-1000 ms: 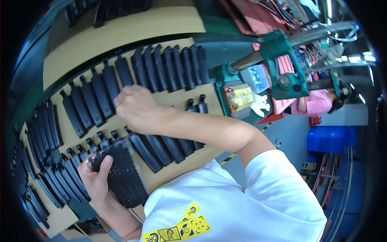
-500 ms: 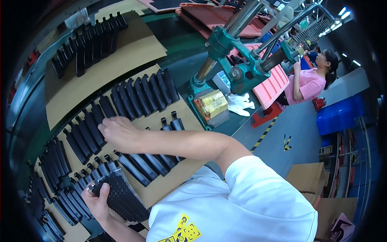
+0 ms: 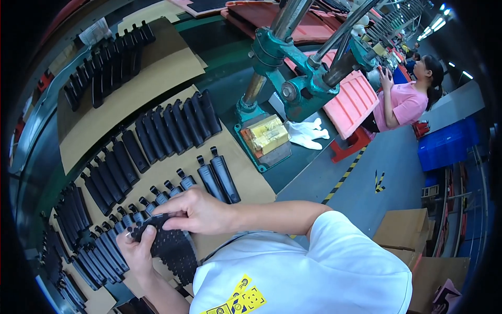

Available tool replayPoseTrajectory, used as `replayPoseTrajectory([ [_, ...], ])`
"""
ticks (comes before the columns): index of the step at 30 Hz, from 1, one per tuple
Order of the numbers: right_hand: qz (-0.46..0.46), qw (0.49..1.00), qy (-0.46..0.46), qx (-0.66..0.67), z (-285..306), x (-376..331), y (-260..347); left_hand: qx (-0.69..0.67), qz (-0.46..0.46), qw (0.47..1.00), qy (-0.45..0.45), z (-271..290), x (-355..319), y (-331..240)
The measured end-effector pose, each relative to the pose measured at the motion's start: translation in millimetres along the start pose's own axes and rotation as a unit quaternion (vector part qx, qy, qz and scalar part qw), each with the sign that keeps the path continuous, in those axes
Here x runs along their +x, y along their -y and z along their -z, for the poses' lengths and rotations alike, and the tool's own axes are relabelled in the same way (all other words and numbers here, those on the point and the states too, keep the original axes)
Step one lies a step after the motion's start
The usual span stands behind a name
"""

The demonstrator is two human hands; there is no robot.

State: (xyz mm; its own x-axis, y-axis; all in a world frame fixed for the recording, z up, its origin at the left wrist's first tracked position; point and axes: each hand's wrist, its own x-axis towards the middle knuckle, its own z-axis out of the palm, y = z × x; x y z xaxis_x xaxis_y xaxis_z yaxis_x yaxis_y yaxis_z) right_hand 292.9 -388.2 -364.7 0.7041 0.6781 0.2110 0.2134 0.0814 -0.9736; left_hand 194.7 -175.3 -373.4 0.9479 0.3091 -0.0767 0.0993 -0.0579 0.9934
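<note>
A thin black sheet (image 3: 177, 252) covered in rows of small dots hangs bent from my left hand (image 3: 137, 250), whose thumb presses on its upper corner. My right hand (image 3: 197, 210) reaches across to the same sheet, thumb and fingers pinched at its top edge; any small piece between the fingertips is too small to make out. Long black handle-shaped parts with small end tabs lie around my hands: a lower row (image 3: 219, 175) partly covered by my right hand, and another row (image 3: 172, 128) beyond it on brown cardboard (image 3: 246, 183).
A green press (image 3: 272, 68) with a yellow-wrapped block (image 3: 265, 135) at its base stands to the right of the cardboard. White gloves (image 3: 307, 134) lie beside it. More black parts (image 3: 112, 60) rest on farther cardboard. A person in pink (image 3: 402, 102) works at the far right.
My right hand has come back from the upper row of black parts to the dotted sheet's top edge. The sheet, still in my left hand, is now more bent.
</note>
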Motion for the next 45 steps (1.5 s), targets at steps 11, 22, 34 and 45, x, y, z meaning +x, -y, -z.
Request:
replayPoseTrajectory([
  [11,-0.174,0.974,0.054,0.132,26.4,-6.9,-3.4,-0.002,-0.104,0.993,0.062,-40.0,25.6,-13.2],
  [22,0.021,0.985,-0.056,-0.164,43.0,10.8,-3.6,0.043,-0.026,0.999,0.006,-31.3,34.7,-5.2],
  [34,0.088,0.953,0.011,-0.289,34.0,38.3,-1.1,-0.016,0.019,1.000,0.004,-22.1,31.9,-4.3],
  [45,0.144,0.924,0.049,-0.350,30.1,52.4,-1.6,-0.031,-0.018,0.999,-0.030,-25.2,34.3,8.6],
])
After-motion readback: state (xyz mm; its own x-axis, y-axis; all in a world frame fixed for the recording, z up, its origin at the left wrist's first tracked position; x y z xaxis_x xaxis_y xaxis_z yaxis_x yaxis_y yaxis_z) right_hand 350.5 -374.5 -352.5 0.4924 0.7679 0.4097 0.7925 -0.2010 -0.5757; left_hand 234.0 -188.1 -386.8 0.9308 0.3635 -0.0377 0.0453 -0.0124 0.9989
